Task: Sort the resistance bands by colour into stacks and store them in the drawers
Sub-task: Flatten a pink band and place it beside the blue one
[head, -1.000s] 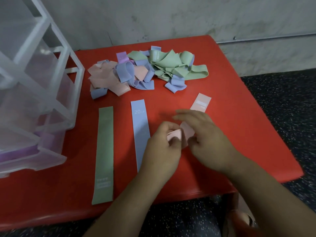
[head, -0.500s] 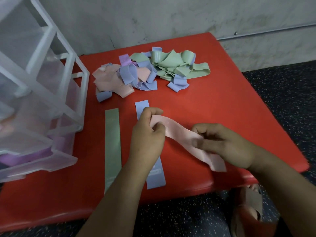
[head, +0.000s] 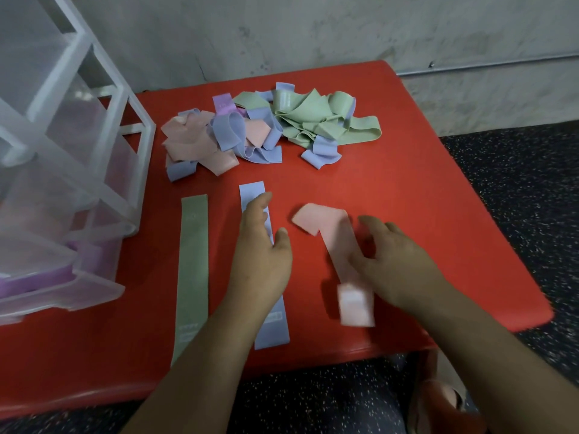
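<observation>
A pink band [head: 332,233] lies slanted on the red table [head: 432,208], its far end folded over and its near end blurred. My right hand [head: 394,258] pinches it near the middle, thumb on the band. My left hand [head: 260,249] hovers open over a flat blue band [head: 272,324], apart from the pink one. A flat green band [head: 192,270] lies left of the blue one. A tangled pile of bands [head: 269,130] in pink, blue, green and purple sits at the back of the table.
A translucent drawer unit [head: 62,158] stands at the table's left; its lowest drawer [head: 78,296] is pulled out and holds purple bands. A grey wall runs behind the table. Dark speckled floor lies to the right and in front.
My left hand has let go of the pink band and moved over the blue band. The pink band has dropped onto the table, turned to lie more lengthwise, still held by my right hand.
</observation>
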